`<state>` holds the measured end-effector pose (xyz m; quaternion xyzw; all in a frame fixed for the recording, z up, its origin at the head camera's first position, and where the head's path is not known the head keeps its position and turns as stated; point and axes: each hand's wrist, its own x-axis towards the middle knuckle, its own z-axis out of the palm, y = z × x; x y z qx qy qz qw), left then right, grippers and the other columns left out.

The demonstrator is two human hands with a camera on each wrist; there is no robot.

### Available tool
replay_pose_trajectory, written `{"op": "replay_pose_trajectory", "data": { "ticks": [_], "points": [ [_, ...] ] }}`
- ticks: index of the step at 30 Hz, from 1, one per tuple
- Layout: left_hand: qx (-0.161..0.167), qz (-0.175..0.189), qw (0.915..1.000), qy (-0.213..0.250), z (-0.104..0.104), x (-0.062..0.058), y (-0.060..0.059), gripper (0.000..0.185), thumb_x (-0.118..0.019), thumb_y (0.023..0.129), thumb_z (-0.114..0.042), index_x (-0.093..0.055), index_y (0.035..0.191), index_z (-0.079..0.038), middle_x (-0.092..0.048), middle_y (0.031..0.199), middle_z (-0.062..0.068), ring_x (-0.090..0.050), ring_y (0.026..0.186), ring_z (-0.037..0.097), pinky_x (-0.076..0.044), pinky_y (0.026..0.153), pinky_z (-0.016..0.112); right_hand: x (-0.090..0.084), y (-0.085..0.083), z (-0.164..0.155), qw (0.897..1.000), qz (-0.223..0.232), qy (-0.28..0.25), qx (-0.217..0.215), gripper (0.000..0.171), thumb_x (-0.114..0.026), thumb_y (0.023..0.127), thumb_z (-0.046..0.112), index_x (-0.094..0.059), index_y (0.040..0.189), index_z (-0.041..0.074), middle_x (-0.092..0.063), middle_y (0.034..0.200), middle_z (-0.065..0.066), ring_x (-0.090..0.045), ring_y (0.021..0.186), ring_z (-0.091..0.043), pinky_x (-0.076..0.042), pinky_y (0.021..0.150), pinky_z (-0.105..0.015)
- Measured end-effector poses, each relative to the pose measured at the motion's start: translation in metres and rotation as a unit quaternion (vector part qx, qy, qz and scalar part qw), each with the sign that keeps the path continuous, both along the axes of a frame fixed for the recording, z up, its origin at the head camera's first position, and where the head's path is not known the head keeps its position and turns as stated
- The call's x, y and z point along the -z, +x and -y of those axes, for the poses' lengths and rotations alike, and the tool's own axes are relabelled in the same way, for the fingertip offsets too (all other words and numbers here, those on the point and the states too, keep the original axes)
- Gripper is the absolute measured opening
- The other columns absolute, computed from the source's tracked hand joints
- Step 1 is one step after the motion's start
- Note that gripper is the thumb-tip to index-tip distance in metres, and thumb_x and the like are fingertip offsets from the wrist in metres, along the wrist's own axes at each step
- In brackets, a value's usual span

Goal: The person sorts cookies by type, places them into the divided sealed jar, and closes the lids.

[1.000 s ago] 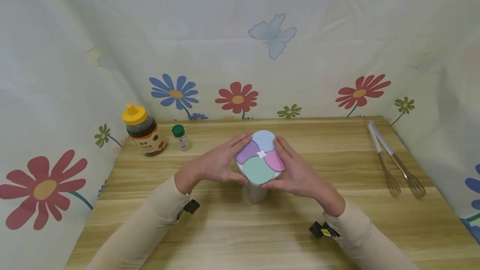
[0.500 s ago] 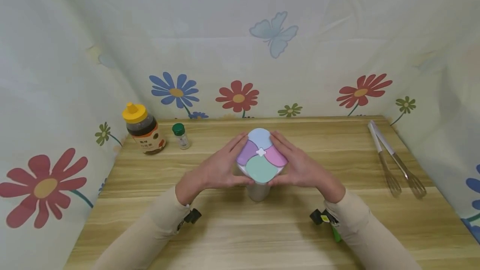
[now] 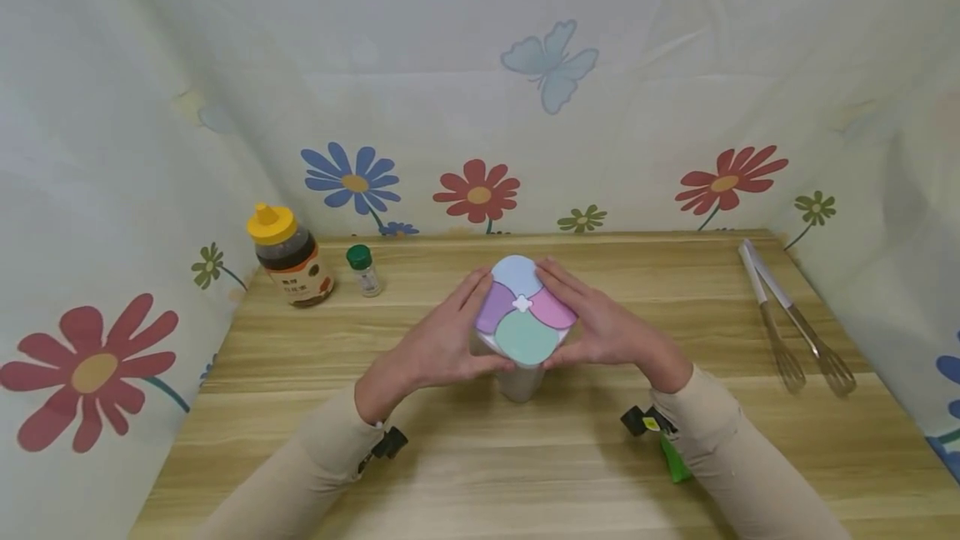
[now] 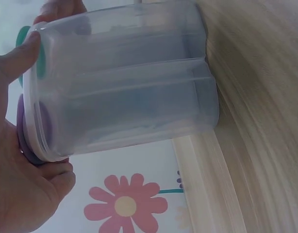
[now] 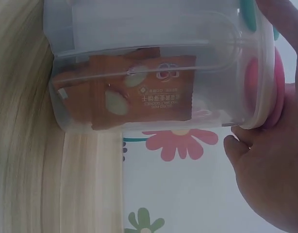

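Observation:
A clear plastic storage canister (image 4: pixel 129 82) stands on the table, topped by a round lid (image 3: pixel 522 304) with blue, pink, green and purple petals. From the left side, my left hand (image 3: pixel 442 336) grips the lid's rim, fingers at the back and thumb at the front. My right hand (image 3: pixel 611 327) holds the opposite side of the rim in the same way. Through the canister's wall in the right wrist view, brown biscuit packets (image 5: pixel 144 92) show in one compartment. The compartments facing the left wrist camera look bare.
A honey jar (image 3: pixel 291 261) with a yellow cap and a small green-capped shaker (image 3: pixel 363 272) stand at the back left. Two metal whisks (image 3: pixel 795 319) lie at the right. Something green (image 3: pixel 675 458) lies partly hidden beneath my right sleeve.
The lid has turned slightly counterclockwise between my hands, and my hands have shifted a little with it. More of the green thing by my right sleeve shows now.

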<state>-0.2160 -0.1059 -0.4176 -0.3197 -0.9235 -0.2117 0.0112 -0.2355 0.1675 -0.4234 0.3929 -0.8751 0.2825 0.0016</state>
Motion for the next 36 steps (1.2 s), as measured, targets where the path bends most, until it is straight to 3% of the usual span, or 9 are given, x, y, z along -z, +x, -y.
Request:
{"op": "replay_pose_trajectory", "data": {
  "ticks": [6,12,17,21,24,36],
  "points": [
    [-0.016,-0.009,0.9998,-0.007,0.002,-0.002,0.004,0.12,-0.07,0.072,-0.071,-0.014,0.156,-0.006,-0.015,0.163,0.01,-0.023,0.148,0.026,-0.032,0.114,0.042,-0.002,0.004,0.002,1.0,0.014,0.0,0.015,0.123,-0.083,0.068,0.055,-0.01,0.157,0.01,-0.003,0.165,-0.007,-0.005,0.151,-0.03,-0.024,0.115,-0.053],
    [-0.014,-0.014,0.9993,-0.03,0.003,-0.004,0.003,0.122,-0.067,0.07,-0.075,-0.015,0.156,-0.006,-0.016,0.163,0.011,-0.022,0.148,0.027,-0.03,0.115,0.043,-0.004,0.02,0.0,0.998,0.027,-0.007,0.053,0.127,-0.08,0.07,0.059,-0.002,0.157,0.01,0.003,0.164,-0.008,-0.004,0.151,-0.031,-0.022,0.116,-0.054],
    [0.035,-0.022,0.9986,-0.033,0.011,-0.007,-0.008,0.122,-0.071,0.07,-0.071,-0.013,0.156,-0.008,-0.011,0.164,0.008,-0.018,0.149,0.025,-0.028,0.116,0.043,-0.006,0.033,0.001,0.996,0.028,-0.013,0.088,0.126,-0.08,0.07,0.058,-0.001,0.157,0.013,0.003,0.165,-0.005,-0.005,0.151,-0.03,-0.023,0.115,-0.055],
    [0.091,-0.013,0.9953,-0.029,0.018,-0.008,-0.019,0.122,-0.075,0.071,-0.066,-0.01,0.157,-0.009,-0.004,0.165,0.002,-0.012,0.151,0.021,-0.025,0.117,0.04,-0.006,0.041,0.005,0.991,0.041,-0.021,0.122,0.128,-0.079,0.07,0.061,-0.001,0.157,0.012,0.002,0.165,-0.008,-0.006,0.151,-0.032,-0.022,0.115,-0.057],
    [0.116,0.001,0.9931,-0.019,0.022,-0.01,-0.026,0.12,-0.075,0.072,-0.064,-0.009,0.157,-0.009,-0.001,0.165,0.0,-0.009,0.151,0.02,-0.023,0.118,0.039,-0.005,0.046,0.011,0.987,0.052,-0.027,0.15,0.131,-0.078,0.068,0.065,0.002,0.157,0.011,0.002,0.164,-0.009,-0.004,0.151,-0.032,-0.021,0.115,-0.058],
    [0.131,0.056,0.9894,-0.028,0.016,-0.015,-0.045,0.118,-0.076,0.073,-0.061,-0.008,0.158,-0.016,0.001,0.165,-0.004,-0.007,0.151,0.018,-0.026,0.117,0.042,-0.001,0.052,0.026,0.98,0.042,-0.021,0.193,0.131,-0.081,0.067,0.061,-0.003,0.156,0.006,0.003,0.164,-0.014,-0.006,0.15,-0.033,-0.025,0.115,-0.054]
  ]
}}
